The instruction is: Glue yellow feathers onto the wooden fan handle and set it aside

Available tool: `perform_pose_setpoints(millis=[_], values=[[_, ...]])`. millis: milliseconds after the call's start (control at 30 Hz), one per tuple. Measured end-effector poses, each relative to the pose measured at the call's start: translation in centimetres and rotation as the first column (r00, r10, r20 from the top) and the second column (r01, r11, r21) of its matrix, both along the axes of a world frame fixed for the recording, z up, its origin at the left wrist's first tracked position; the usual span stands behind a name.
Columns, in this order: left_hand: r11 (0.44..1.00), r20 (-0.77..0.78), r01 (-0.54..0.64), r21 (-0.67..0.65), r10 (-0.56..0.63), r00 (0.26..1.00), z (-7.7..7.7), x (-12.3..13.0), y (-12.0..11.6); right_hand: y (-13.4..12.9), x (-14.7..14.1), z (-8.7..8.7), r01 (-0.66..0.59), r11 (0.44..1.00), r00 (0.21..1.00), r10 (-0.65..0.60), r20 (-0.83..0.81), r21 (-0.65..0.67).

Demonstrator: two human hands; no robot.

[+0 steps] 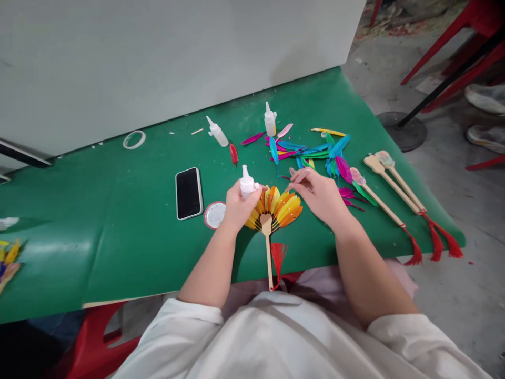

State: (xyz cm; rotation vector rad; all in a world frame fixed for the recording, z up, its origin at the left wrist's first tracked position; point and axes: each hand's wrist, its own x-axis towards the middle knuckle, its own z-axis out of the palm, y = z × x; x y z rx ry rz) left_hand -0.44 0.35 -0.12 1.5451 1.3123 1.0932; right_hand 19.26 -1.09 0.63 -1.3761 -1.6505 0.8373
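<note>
"Two bare hands work over a yellow-and-orange feather fan (266, 223) on a green table (130, 237). What does each hold?"

"The left hand (235, 208) grips a white squeeze bottle (247, 186), nozzle up. The right hand (317, 195) hangs at the feather tips, thumb and fingertips narrowly spaced; whether something thin sits between them, one cannot tell."

"And the fan's position?"

"Between the hands, directly before the wearer's white shirt (284, 331), its handle pointing to the body and ending near the table's edge."

"What does good work call for here?"

"Judging by the bottle, restraint: a small bead near the quills, plumes left dry, each feather pressed lightly at its base. The slim handle looks liable to swivel, so a steadying finger would help."

"The materials?"

"Soft, tapering plumes spread in a half-circle from a smooth, pale wooden head; a red thread tassel (278, 257) lies beside the handle. Beyond, loose feathers (329, 153) in blue, green and magenta form a tangle, and a second plastic bottle (270, 121) stands upright near them. The table's covering is smooth, with a faint sheen."
</note>
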Motion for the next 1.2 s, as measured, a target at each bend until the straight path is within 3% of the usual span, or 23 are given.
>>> perform_pose_setpoints(millis=[233,433,667,933,1100,1200], values=[[0.999,0.094,-0.011,0.047,0.007,0.996,0.3,0.0,0.0,0.0,-0.1,0.0,0.017,1.000,1.000,-0.017,-0.020,0.008],[0.997,0.145,0.022,0.068,-0.032,0.989,0.4,0.0,0.0,0.0,0.2,0.1,0.006,1.000,0.998,-0.006,0.063,-0.012],[0.981,0.235,0.014,0.193,-0.060,0.970,0.3,-0.3,0.2,-0.1,0.6,0.5,0.122,0.992,0.992,-0.122,0.006,-0.001],[0.967,0.102,0.211,0.142,-0.226,0.969,0.3,-0.3,-0.1,-0.7,0.9,1.6,0.192,0.981,0.938,-0.177,-0.299,0.022],[0.879,0.195,0.477,0.001,-0.468,0.862,0.4,0.2,-0.5,-1.0,0.4,1.9,0.121,0.993,0.927,-0.116,-0.356,-0.008],[0.856,0.206,0.516,-0.036,-0.499,0.842,0.4,0.3,-0.6,-1.0,-0.1,1.8,0.097,0.995,0.918,-0.095,-0.386,-0.016]])
